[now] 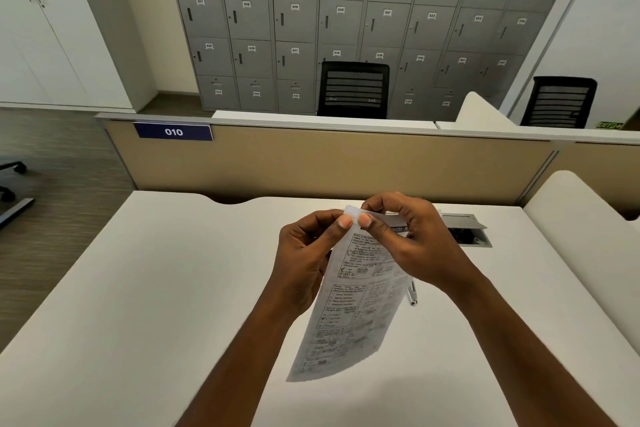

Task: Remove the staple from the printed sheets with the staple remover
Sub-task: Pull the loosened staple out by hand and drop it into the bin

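**Between thumbs: corner pinched**

The printed sheets (356,305) are pinched by left hand (304,253) and right hand (412,236), likely to expose the staple. A metal tool (412,293), perhaps the remover, is left under the right wrist.

Left hand (304,253): bare, forearm uncovered to the frame's edge.
Right hand (419,243): bare, forearm likewise uncovered.
Fingers (366,222): nails short, plain.
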Demonstrator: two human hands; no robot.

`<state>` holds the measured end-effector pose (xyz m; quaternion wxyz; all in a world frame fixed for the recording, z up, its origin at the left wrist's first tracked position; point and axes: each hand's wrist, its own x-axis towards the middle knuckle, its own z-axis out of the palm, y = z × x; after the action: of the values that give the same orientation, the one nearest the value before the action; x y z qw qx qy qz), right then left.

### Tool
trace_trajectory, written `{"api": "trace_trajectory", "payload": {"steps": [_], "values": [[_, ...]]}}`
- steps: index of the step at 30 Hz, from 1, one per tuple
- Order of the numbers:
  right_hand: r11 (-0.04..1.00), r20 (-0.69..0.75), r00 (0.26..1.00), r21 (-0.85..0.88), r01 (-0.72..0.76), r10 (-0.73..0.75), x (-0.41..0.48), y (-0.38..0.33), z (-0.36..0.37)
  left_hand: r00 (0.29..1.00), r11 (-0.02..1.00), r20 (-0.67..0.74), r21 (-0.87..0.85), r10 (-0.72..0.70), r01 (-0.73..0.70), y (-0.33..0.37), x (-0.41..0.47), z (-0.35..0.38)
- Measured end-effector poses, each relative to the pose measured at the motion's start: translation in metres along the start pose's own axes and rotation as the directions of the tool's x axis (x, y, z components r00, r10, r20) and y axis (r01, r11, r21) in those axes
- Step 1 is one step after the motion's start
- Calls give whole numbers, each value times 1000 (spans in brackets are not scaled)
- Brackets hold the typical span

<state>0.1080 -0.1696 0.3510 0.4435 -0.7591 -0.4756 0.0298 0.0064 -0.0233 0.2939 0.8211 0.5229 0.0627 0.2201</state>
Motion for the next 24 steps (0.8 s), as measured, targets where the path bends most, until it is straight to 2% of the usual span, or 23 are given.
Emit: {"api": "trace_trajectory", "payload": {"steps": [6, 15, 19, 24], "values": [[999, 15, 1000, 33, 7, -7, 1, 6, 0, 998, 1000, 57, -20, -11, 13, 4, 1, 0], [999, -3, 1000, 46, 20, -20, 0, 10, 2, 988, 988, 104, -93, -110, 120, 5, 2, -2], [998, -50, 998, -46, 38, -41, -1, 11, 3, 994, 998, 93, -38, -52, 56, 0, 3, -3], [978, -81, 988, -172, 118, -133, 0, 17, 4, 993, 974, 27, 190, 119, -122, -7, 0, -2]]}}
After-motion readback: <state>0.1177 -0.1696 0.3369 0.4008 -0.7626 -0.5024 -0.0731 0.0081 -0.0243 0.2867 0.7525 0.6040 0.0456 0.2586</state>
